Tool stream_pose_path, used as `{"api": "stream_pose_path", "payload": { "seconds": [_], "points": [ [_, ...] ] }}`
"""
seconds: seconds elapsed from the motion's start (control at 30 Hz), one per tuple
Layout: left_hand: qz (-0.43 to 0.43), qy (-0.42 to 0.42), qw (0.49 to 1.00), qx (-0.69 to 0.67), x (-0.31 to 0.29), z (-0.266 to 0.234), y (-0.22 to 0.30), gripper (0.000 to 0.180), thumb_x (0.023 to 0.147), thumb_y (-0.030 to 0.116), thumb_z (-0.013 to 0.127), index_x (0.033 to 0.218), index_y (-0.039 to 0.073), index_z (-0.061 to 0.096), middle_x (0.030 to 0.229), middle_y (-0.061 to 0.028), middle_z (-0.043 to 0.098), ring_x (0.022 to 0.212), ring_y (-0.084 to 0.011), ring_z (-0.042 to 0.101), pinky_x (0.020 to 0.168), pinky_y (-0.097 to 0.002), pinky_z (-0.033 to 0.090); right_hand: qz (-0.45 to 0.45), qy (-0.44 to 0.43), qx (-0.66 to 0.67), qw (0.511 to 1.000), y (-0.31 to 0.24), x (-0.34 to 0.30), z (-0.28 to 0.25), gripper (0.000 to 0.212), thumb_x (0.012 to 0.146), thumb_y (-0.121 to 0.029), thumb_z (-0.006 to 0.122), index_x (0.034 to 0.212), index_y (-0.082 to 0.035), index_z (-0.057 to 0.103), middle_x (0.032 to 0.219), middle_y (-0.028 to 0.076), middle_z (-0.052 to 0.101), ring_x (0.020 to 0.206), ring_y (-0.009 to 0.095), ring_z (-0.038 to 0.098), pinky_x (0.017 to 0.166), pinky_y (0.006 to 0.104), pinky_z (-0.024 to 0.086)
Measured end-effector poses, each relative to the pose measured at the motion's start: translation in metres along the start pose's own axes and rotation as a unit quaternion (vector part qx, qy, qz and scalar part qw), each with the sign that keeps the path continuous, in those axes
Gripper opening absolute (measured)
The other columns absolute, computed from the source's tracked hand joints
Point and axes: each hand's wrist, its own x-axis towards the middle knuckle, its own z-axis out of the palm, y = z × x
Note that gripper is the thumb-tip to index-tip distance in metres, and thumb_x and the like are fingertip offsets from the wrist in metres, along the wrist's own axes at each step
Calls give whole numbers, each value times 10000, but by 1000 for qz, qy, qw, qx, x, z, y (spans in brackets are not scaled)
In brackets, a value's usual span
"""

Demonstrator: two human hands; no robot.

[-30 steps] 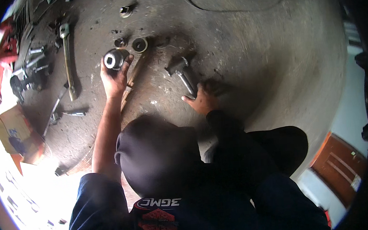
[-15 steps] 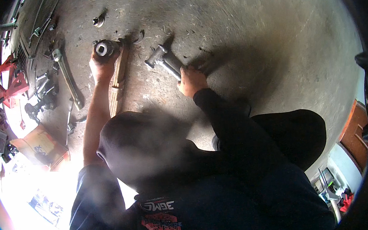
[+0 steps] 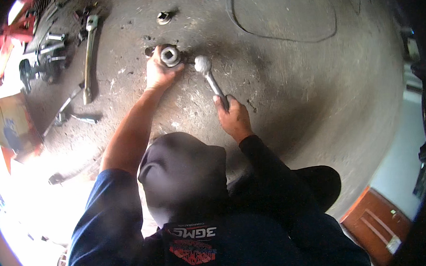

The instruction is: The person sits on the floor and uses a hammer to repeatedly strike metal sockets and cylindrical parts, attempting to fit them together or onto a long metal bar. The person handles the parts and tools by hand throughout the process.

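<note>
My left hand (image 3: 158,77) is wrapped round a thick round metal socket-like piece (image 3: 171,63), held close to the concrete floor. Its worn, shiny end with a square-looking hole faces up; my fingers hide its lower part. To its right, my right hand (image 3: 234,119) grips the handle of a metal hammer (image 3: 214,85). The hammer's rounded, bright head is raised beside the socket-like piece, a small gap apart from it. A smaller ring-shaped metal part (image 3: 163,18) lies on the floor beyond my left hand.
A long metal bar wrench (image 3: 90,62) lies to the left, near a dark mechanical part (image 3: 48,66) and a red metal stand (image 3: 14,32). A cardboard piece (image 3: 11,121) is at the far left. A thin dark cable (image 3: 265,35) curves across the far floor.
The hammer has swung round, its head now near the socket-like piece. The long bar that lay beside my left hand no longer shows there. The whole view has shifted.
</note>
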Motion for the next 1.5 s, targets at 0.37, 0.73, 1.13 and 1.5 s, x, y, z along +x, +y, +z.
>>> {"api": "stream_pose_path", "payload": {
  "seconds": [0.37,0.73,1.13,1.5],
  "points": [
    [5,-7,1000,-6,3,1,-14,749,672,285,1010,1285,87,627,1229,-188,754,1182,-414,719,1015,-483,582,-43,-21,54,997,-119,25,4,554,1129,-492,604,890,7,645,707,117,628,647,243,583,651,430,498],
    [61,2,997,-50,-2,1,-19,752,703,244,1001,1322,78,608,1266,-176,729,1224,-393,702,1043,-473,565,-341,-52,361,866,-287,41,-290,611,1084,-717,522,854,-160,622,684,-68,547,572,64,523,499,250,415],
    [45,25,995,-88,-1,-2,-19,792,656,196,1007,1350,115,634,1241,-161,771,1214,-386,734,1033,-467,576,-41,4,34,999,-134,38,-28,578,1121,-624,538,832,-125,574,667,-74,487,559,93,482,528,303,407],
    [30,-4,998,-54,7,3,-25,777,683,257,995,1342,108,612,1267,-177,754,1222,-409,714,1026,-490,576,-87,-1,27,996,-129,25,-15,699,1130,-604,521,759,-14,566,644,89,558,614,199,549,607,459,462]
  ]
}}
